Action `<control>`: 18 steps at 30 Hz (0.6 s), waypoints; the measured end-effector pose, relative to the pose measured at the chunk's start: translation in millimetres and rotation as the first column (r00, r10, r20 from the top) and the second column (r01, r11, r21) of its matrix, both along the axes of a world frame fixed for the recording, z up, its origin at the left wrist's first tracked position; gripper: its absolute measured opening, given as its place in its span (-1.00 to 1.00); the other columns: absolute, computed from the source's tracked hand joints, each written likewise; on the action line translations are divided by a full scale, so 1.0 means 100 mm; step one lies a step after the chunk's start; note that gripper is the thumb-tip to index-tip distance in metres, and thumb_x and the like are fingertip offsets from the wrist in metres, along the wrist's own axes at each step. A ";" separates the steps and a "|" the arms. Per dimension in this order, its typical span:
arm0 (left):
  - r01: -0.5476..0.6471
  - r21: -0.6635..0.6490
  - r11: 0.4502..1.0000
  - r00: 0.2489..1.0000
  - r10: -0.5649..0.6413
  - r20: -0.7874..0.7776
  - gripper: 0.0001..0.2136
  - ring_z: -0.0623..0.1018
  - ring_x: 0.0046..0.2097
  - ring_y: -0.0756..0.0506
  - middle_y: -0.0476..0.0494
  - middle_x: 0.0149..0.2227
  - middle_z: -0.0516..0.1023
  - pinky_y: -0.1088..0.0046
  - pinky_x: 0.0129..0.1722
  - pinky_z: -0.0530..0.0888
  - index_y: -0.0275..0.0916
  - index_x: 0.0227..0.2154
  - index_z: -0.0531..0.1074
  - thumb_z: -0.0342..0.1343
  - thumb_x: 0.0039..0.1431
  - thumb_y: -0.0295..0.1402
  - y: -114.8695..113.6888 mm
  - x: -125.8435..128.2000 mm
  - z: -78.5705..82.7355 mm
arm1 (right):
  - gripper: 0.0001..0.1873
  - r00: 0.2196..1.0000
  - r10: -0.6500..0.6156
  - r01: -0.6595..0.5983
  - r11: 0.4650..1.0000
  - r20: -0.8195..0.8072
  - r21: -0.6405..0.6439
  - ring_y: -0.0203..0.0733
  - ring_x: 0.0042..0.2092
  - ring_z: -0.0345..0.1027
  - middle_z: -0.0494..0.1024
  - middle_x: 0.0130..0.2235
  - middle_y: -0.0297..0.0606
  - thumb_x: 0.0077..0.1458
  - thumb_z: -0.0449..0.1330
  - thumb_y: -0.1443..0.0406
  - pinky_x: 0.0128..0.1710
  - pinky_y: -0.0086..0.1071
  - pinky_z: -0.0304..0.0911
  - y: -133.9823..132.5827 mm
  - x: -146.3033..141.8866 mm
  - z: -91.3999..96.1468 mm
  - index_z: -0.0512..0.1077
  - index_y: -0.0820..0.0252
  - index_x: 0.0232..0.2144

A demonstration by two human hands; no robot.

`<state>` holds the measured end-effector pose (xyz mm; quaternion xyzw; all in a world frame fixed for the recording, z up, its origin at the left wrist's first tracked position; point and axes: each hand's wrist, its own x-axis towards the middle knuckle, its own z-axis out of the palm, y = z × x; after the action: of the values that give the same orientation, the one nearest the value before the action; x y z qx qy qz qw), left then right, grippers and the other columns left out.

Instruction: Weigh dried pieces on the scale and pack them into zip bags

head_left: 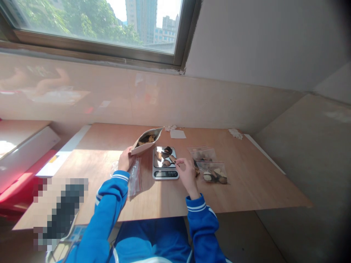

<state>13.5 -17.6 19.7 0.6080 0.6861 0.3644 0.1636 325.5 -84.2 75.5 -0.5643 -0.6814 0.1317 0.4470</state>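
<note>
Left hand: the left hand (125,159) is closed on the lower left corner of a kraft-coloured pouch (145,147); the pouch is held tilted above the table, its mouth spread open.
Pouch contents: brown and yellowish dried pieces (149,138) are seen through the mouth.
Scale: a small digital kitchen scale (165,174) is set on the table between the two hands, its display and buttons turned toward the wearer; the reading is too small to be made out.
On the platform: several dark and tan dried slices (165,155) are spread over the bright metal plate.
Right hand: the right hand (187,171) is held at the plate's right edge, thumb and fingers drawn together beside the slices; whether a slice is pinched cannot be told.
Bags, left: flat transparent zip bags (135,177) are laid below the left hand, left of the scale.
Bags, right: a filled zip bag (215,173) of pale and dark slices is laid right of the right hand; a second bag (204,153) is seen just behind it.
Far edge: a white paper slip (178,134) is placed beyond the scale; crumpled tissue (236,134) is noted farther right.
Surface: the wooden table (246,190) is partly sunlit.
</note>
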 end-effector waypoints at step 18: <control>-0.001 0.012 1.000 1.000 0.001 -0.019 -0.69 0.52 0.04 -0.26 -0.27 -0.03 0.56 0.25 0.00 0.44 -0.17 -0.03 0.40 0.12 0.14 -0.34 0.01 -0.01 -0.04 | -0.69 0.948 0.022 -0.032 0.999 0.318 0.027 -0.05 -0.22 0.27 0.46 -0.30 -0.20 0.19 -0.03 0.52 -0.18 -0.23 0.15 -0.04 -0.77 -0.40 0.43 0.12 -0.27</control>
<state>12.9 -16.5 16.0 0.6121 0.6856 0.3630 0.1533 248.7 -88.0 35.4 -0.5615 -0.7542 0.0347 0.3387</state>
